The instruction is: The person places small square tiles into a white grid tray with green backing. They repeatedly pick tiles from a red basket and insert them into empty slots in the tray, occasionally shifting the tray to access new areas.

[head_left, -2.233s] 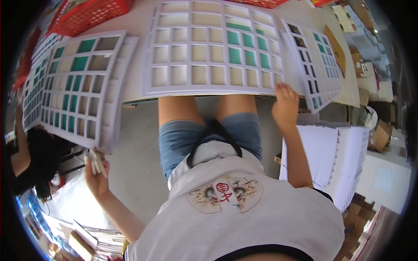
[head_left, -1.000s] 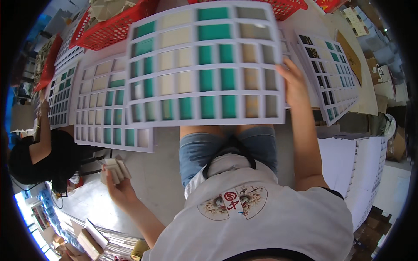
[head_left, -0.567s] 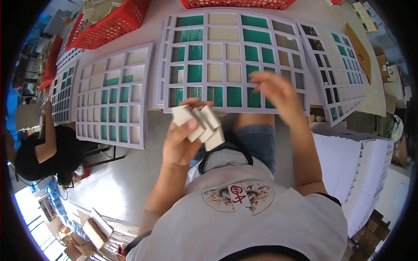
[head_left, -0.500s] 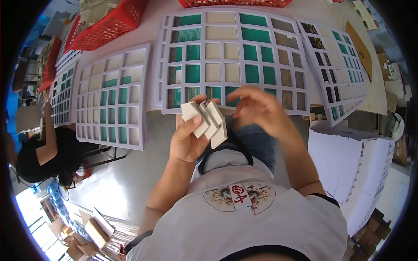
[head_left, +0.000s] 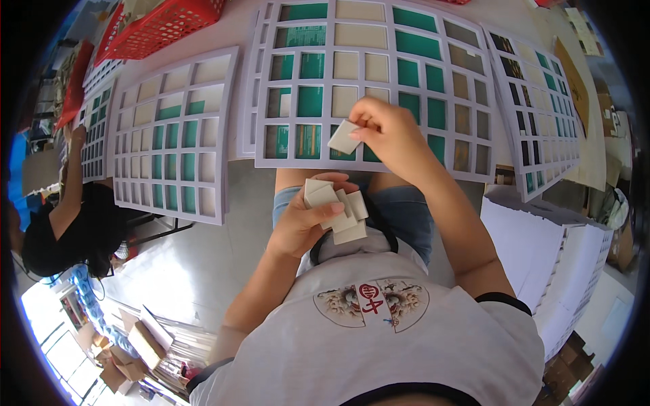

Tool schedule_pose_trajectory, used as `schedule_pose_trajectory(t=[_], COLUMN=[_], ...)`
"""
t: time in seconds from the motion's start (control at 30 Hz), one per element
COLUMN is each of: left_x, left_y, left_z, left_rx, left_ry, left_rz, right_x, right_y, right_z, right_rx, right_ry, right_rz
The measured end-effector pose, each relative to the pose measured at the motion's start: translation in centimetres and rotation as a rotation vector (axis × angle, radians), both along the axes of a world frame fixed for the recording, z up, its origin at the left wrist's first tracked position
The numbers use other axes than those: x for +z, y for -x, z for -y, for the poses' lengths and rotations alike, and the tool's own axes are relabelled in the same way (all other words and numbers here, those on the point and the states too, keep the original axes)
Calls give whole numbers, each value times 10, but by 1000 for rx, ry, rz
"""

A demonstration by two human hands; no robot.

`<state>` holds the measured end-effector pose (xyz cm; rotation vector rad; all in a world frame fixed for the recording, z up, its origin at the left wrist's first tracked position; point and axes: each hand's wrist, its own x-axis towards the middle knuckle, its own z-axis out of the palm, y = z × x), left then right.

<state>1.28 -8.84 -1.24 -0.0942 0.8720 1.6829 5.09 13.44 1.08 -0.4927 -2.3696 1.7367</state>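
Observation:
My left hand [head_left: 292, 227] is closed round a fanned stack of small beige tiles [head_left: 350, 232], held in front of my waist with the thumb on top. Between the thumb and fingers of my right hand [head_left: 396, 139] is a single beige tile [head_left: 342, 139]. That tile is tilted over the near row of a white grid panel [head_left: 298, 164] on the table. The panel's openings show green, beige and grey-brown backing. Part of the near row is hidden by my right hand, and I cannot tell whether the tile touches the panel.
More grid panels stand at the left [head_left: 223, 128] and right [head_left: 518, 162]. A red perforated basket [head_left: 166, 30] sits at the far left. Beside it, a co-worker's arm [head_left: 68, 159] reaches to another panel. White sheeting [head_left: 521, 250] covers something at right; cardboard boxes [head_left: 145, 348] lie lower left.
My right hand has moved from beside the stack up and left over the panel, now with one tile in its fingers. The left hand with the stack has shifted slightly down.

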Motion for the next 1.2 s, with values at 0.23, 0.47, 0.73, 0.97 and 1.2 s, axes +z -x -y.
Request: schedule_pose_trajectory(t=[0.23,0.47,0.73,0.97,1.2], left_x=[-2,-3,4,8,4], left_y=[6,5,-3,-7,-10], left_z=[-4,-9,-11,-27,-23], left_rx=[28,49,99,38,40], left_ry=[-36,-100,-48,-70,18], left_rz=[0,17,-86,-75,-12], right_x=[-10,-14,12,9,-11], right_y=[16,-22,-61,-43,-22], right_z=[4,33,34,6,-18], right_rx=[168,188,22,-313,-70], right_ry=[-355,-811,96,-133,-323], right_rz=[-74,-210,2,-125,-69])
